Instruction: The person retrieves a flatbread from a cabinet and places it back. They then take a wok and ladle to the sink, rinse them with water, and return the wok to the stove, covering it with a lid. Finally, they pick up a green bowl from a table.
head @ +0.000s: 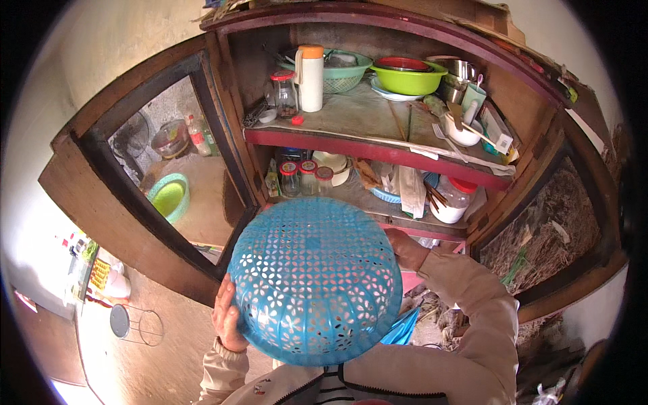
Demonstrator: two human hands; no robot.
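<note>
A blue perforated plastic basket [316, 278] is held upside down in front of my chest, its pierced base facing up towards me. My left hand [228, 316] grips its left side near the rim, with the fingers on the outer wall. On the far right side, my right hand [407, 249] holds the basket's edge, and part of that hand is hidden behind it. Beyond the basket stands an open wooden cupboard [354, 144] with red-edged shelves. Whatever lies directly under the basket is hidden.
Upper-shelf items include a white thermos flask [310, 81], a green basin [409, 80] and a white bowl [461, 132]. Below are red-lidded glass jars [289, 179] and a blue basket [387, 195]. Mirrored doors [172, 157] swing out on both sides. A stool [121, 321] stands lower left.
</note>
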